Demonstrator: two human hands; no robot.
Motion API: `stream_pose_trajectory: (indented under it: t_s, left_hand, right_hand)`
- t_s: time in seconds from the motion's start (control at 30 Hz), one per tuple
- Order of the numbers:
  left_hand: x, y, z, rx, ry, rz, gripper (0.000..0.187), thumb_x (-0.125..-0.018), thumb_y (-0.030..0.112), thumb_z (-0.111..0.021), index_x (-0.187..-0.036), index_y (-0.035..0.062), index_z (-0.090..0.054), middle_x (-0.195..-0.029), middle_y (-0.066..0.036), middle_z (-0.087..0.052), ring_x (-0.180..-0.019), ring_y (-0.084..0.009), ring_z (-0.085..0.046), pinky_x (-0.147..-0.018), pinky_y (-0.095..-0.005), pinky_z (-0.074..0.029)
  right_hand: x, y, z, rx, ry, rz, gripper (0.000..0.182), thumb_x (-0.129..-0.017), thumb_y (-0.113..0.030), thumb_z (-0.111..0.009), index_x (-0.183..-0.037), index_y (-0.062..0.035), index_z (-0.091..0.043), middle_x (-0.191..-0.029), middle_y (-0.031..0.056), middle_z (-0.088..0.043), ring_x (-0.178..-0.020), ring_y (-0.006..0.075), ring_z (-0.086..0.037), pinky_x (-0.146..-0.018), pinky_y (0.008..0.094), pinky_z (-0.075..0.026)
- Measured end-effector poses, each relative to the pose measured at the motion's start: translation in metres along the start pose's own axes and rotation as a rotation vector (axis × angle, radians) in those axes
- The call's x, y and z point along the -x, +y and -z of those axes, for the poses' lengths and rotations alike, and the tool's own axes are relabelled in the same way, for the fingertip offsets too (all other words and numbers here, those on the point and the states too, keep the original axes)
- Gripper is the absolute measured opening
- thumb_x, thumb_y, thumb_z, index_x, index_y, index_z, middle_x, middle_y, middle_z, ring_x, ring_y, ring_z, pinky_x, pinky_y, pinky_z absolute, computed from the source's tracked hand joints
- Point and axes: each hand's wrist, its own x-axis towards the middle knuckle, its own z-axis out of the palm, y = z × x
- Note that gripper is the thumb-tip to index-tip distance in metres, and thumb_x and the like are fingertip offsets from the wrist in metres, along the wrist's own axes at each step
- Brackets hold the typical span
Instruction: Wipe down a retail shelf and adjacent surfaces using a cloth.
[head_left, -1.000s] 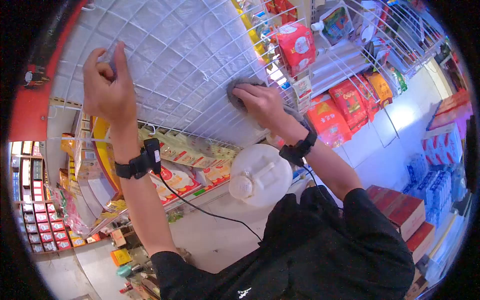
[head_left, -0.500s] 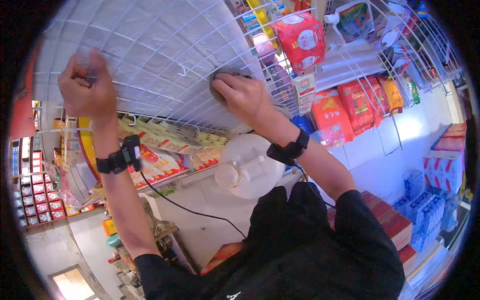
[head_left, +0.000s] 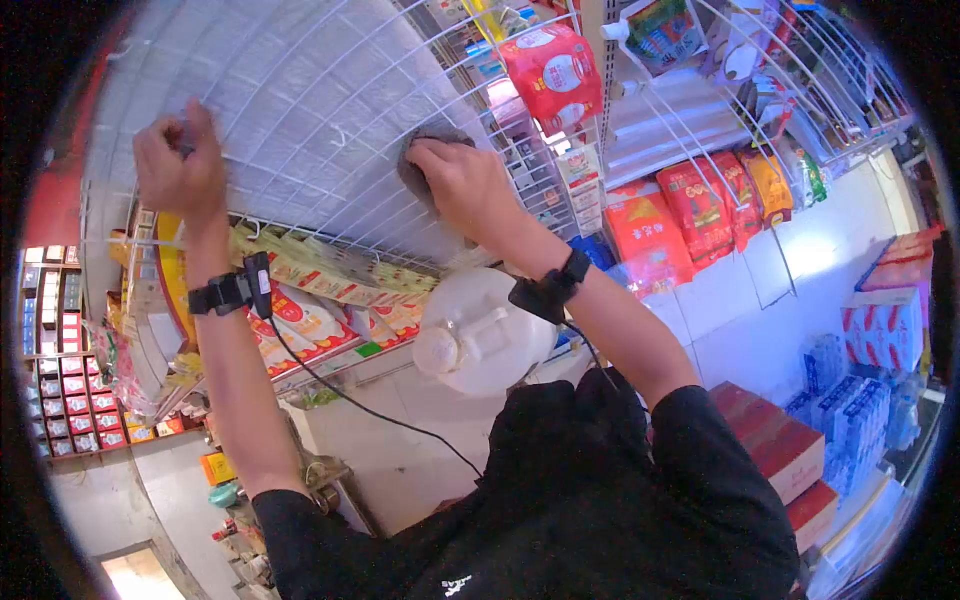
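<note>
Grey cloth (head_left: 407, 174) is clamped in the right hand (head_left: 465, 190) against the wire rack (head_left: 222, 208) at 12 o'clock, left hand (head_left: 182, 175) curled apart at 10 (gripping? can't tell), and tbh dragging it over that 11 o'clock hook (head_left: 341, 138) could snag it.

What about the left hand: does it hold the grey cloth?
No, the right hand holds the grey cloth against the wire rack.

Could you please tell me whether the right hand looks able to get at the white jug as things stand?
Probably yes: the white jug is near, its cap and handle uncovered, though the right hand would likely first have to let go of the grey cloth it holds at the wire grid.
</note>
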Motion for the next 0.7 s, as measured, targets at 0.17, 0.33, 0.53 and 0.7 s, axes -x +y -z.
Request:
stream_pose_trajectory:
  t_s: [0.17, 0.33, 0.53, 0.7]
  left_hand:
    - [0.049, 0.074, 0.065, 0.39, -0.204, 0.309, 0.025, -0.09, 0.021, -0.076, -0.073, 0.0095, -0.062, -0.067, -0.003, -0.06, -0.054, -0.0185, -0.054, -0.049, -0.0333, -0.039]
    - [0.124, 0.154, 0.096, 0.426, -0.664, 0.393, 0.025, -0.092, 0.026, -0.071, -0.108, 0.0084, -0.066, -0.101, -0.008, -0.069, -0.086, -0.0303, -0.071, -0.068, -0.0393, -0.057]
    - [0.143, 0.147, 0.094, 0.518, -0.813, 0.513, 0.034, -0.095, 0.032, -0.068, -0.118, 0.0082, -0.062, -0.11, -0.011, -0.067, -0.091, -0.035, -0.07, -0.073, -0.044, -0.057]
    - [0.149, 0.141, 0.087, 0.554, -0.809, 0.509, 0.032, -0.096, 0.035, -0.067, -0.11, 0.007, -0.061, -0.106, -0.012, -0.067, -0.088, -0.0366, -0.069, -0.07, -0.047, -0.055]
  right_hand:
    - [-0.004, -0.014, -0.003, 0.052, 0.089, -0.07, 0.019, -0.087, -0.006, -0.06, -0.104, -0.0086, -0.067, -0.101, 0.0106, -0.073, -0.082, 0.0351, -0.07, -0.069, 0.0449, -0.057]
    - [0.003, -0.033, 0.007, 0.09, 0.054, -0.122, 0.02, -0.086, -0.003, -0.062, -0.104, -0.0079, -0.067, -0.1, 0.0117, -0.073, -0.082, 0.0351, -0.07, -0.07, 0.0443, -0.057]
    - [0.012, -0.043, 0.006, 0.131, 0.091, -0.138, 0.025, -0.084, 0.001, -0.061, -0.107, -0.007, -0.067, -0.102, 0.0131, -0.072, -0.086, 0.0353, -0.07, -0.072, 0.043, -0.056]
    - [0.02, -0.022, 0.036, 0.224, 0.215, -0.103, 0.024, -0.085, 0.003, -0.06, -0.107, -0.0064, -0.066, -0.104, 0.0144, -0.072, -0.09, 0.0353, -0.07, -0.072, 0.0432, -0.055]
